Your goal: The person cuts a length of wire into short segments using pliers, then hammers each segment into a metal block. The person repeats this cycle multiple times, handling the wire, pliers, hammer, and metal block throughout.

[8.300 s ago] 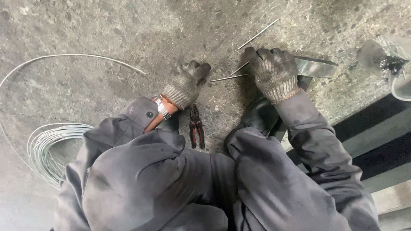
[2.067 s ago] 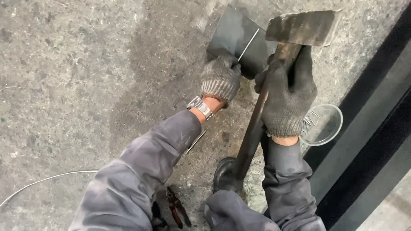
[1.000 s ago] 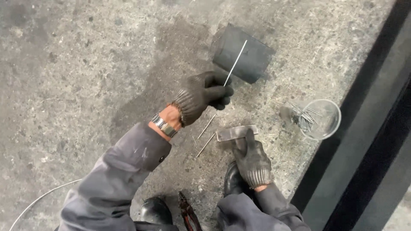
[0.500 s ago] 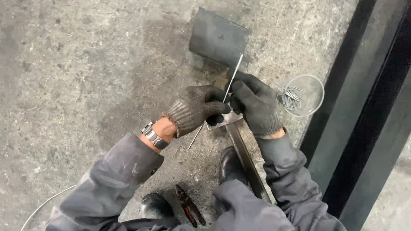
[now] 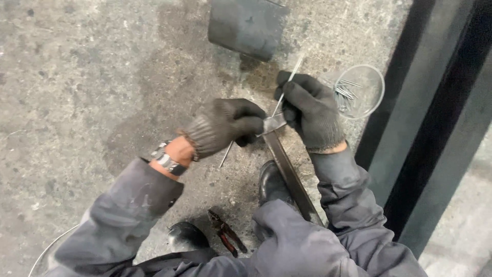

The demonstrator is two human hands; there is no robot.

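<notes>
— Concrete floor is seen below; what is gripped?
— A thin wire is pinched by the right hand; the hammer head, beside it, is clamped by the left hand.

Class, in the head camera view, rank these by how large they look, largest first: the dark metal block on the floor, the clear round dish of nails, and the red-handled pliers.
1. Dark metal block, partly cut off by the frame
2. Clear round dish
3. Red-handled pliers
</notes>
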